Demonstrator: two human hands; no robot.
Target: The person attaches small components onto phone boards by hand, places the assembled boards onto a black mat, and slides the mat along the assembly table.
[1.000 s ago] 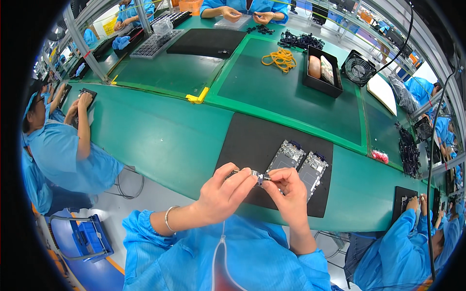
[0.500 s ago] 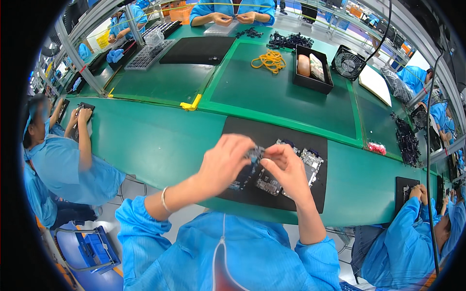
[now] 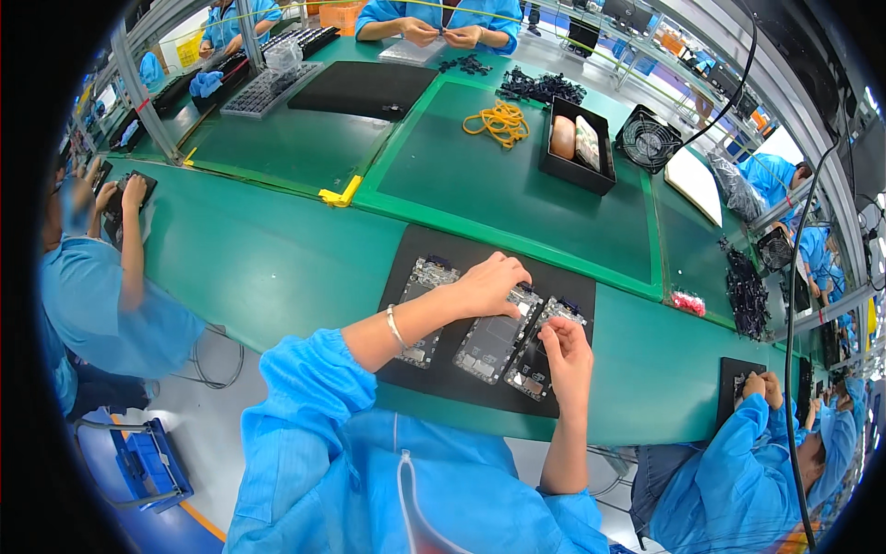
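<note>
Three opened phones with bare circuit boards lie side by side on a black mat: a left phone, a middle phone and a right phone. My left hand reaches over the top end of the middle phone, thumb and fingers bent down and apart around its upper corner. At the upper part of the right phone, my right hand holds thumb and forefinger pressed together. Whatever is between those fingertips is too small to make out. My left forearm covers part of the left phone.
Beyond the mat lie yellow bands, a black box with two objects inside, a fan and a heap of small dark parts. A yellow corner piece marks the green frame. Co-workers sit left, right and opposite.
My hands have come apart from above the mat, where they met at a dark small part. Both have lowered, the left onto the middle phone, the right to the right phone. The view has shifted slightly.
</note>
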